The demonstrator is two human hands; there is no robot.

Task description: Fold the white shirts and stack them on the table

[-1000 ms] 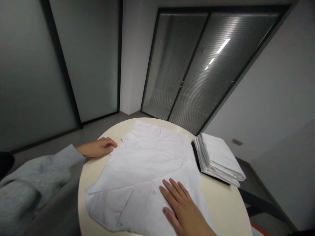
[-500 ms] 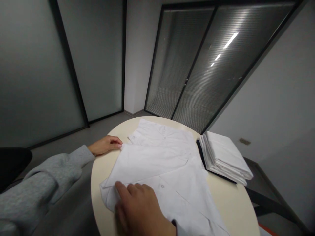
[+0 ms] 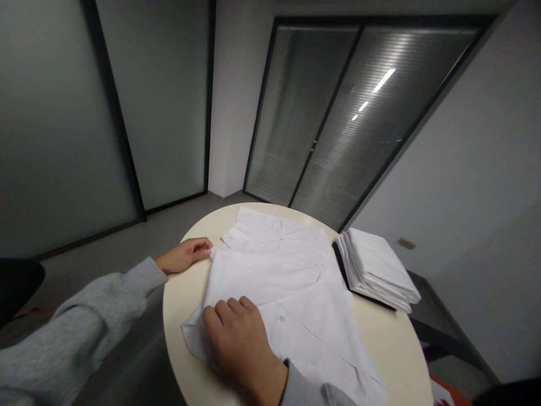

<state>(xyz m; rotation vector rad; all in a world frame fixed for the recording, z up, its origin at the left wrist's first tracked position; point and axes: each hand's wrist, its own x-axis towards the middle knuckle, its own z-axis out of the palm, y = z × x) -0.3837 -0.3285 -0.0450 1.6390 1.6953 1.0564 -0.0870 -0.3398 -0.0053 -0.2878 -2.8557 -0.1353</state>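
A white coat [image 3: 304, 316] with buttons lies spread on a round table, one side panel folded inward over its front. At the far left end of that fold, my left hand [image 3: 188, 255] pinches the edge of the cloth between thumb and fingers. Lower down, my right hand [image 3: 240, 341] is closed on the near left part of the folded panel, knuckles up. Its fingertips and the cloth under them are hidden by the hand itself.
The cream round table [image 3: 382, 338] carries a stack of folded white cloth [image 3: 378, 265] on a dark base at its right edge. A black chair part [image 3: 21, 285] stands at far left. Glass partitions [image 3: 152, 96] and a blind-covered window [image 3: 313, 113] rise behind.
My right hand has slid slightly up along the fold, and its stretched index finger has curled in with the others. My left hand keeps its pinch. The view has shifted slightly.
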